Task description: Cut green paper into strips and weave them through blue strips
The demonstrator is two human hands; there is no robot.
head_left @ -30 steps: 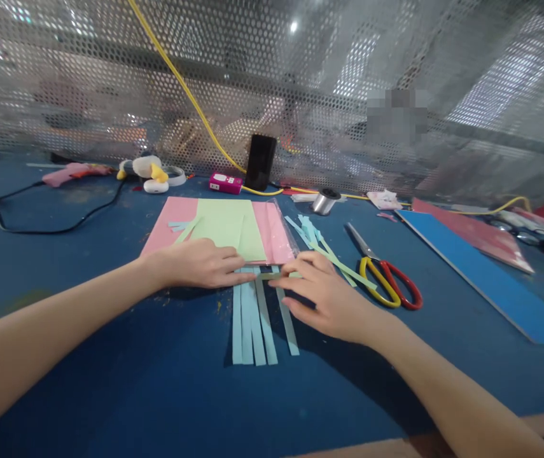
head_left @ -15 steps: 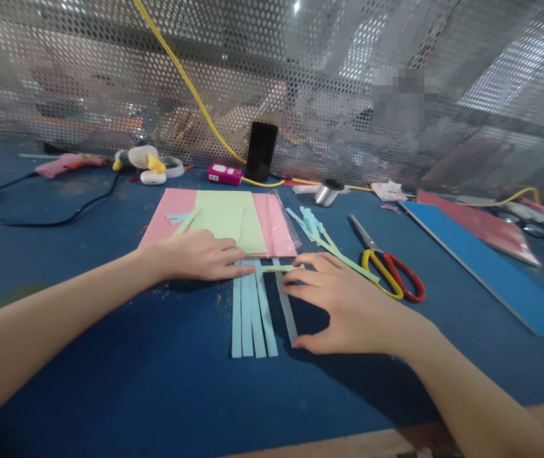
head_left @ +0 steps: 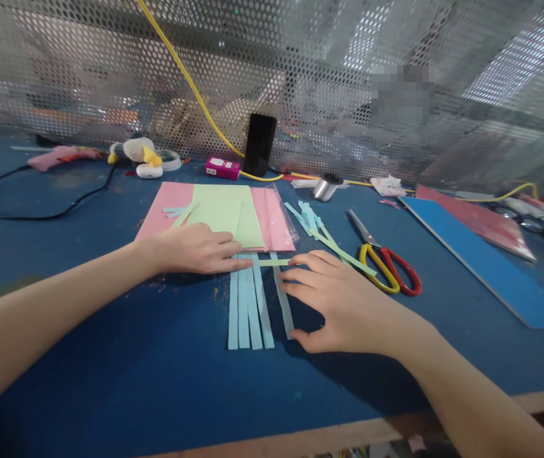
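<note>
The left hand (head_left: 190, 249) is laid flat and open at the top of the blue paper strips (head_left: 245, 305). The right hand (head_left: 343, 305) is spread open just beside them, and a green strip (head_left: 274, 262) is laid across them.

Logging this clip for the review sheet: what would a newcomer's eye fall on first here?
The two bare hands stand out first, at the centre: the left hand lies at the lower edge of a green paper sheet on a pink one, and the right hand spreads beside a row of pale blue paper strips. Further right lie scissors with red and yellow handles, while a yellow cable runs down a perforated metal screen behind.
</note>
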